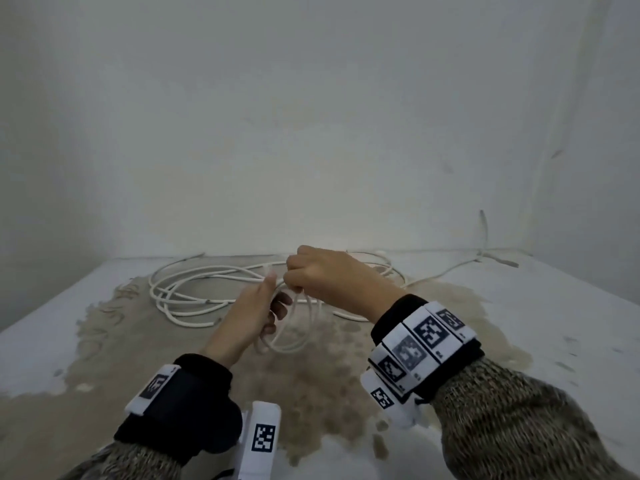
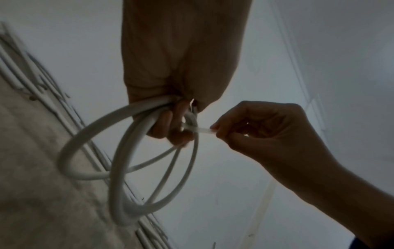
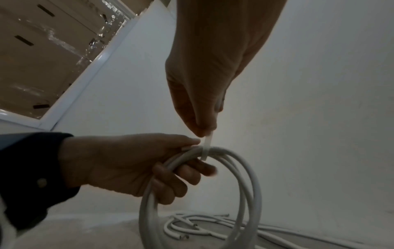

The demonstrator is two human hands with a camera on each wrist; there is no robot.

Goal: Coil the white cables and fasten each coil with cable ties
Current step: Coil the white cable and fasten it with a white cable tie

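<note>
While held bunched in the left hand [image 1: 250, 308], fingers curled round its strands, a small coil of white round cable [image 1: 294, 329] hangs above the middle of the stained grey counter [image 1: 540, 327], clear of its surface. Pinched in the right hand [image 1: 323, 277], just beside: the tail of a translucent white plastic cable tie [image 3: 206, 148], already looped over the bundle's top. Judged mid-fastening: looks wound, strap on, tightness hard to tell. Left undone: a loose tangle of white cables [image 1: 194, 289] sprawled toward the counter's far edge, plus one stray white cable [image 1: 460, 263] near the far right corner, uncoiled, untied.
</note>
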